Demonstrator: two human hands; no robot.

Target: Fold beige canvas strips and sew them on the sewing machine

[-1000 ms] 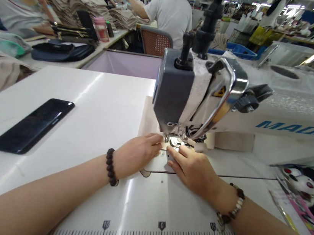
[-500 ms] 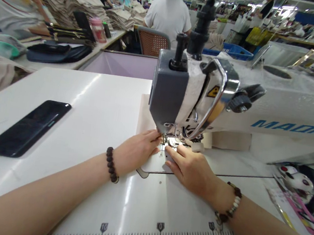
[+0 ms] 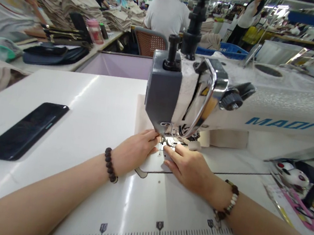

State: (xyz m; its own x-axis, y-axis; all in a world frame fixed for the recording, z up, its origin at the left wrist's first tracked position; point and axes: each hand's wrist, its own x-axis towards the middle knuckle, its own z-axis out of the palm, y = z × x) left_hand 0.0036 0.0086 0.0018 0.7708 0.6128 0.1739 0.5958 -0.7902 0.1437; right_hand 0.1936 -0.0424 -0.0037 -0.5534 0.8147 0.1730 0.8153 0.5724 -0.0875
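Beige canvas [image 3: 143,117] lay under the presser foot [image 3: 168,139] of a MAQI sewing machine [image 3: 163,87], whose head rose between the hands and a seated co-worker [image 3: 166,20]. The left hand [image 3: 133,152] and right hand [image 3: 187,168] flanked the needle, fingers [image 3: 174,150] on the cloth, grip unclear. A smartphone [image 3: 23,131] lay on the tabletop [image 3: 90,97].

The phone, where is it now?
In the head view, the phone lies on the white table, to the left of the left hand and the sewing machine.
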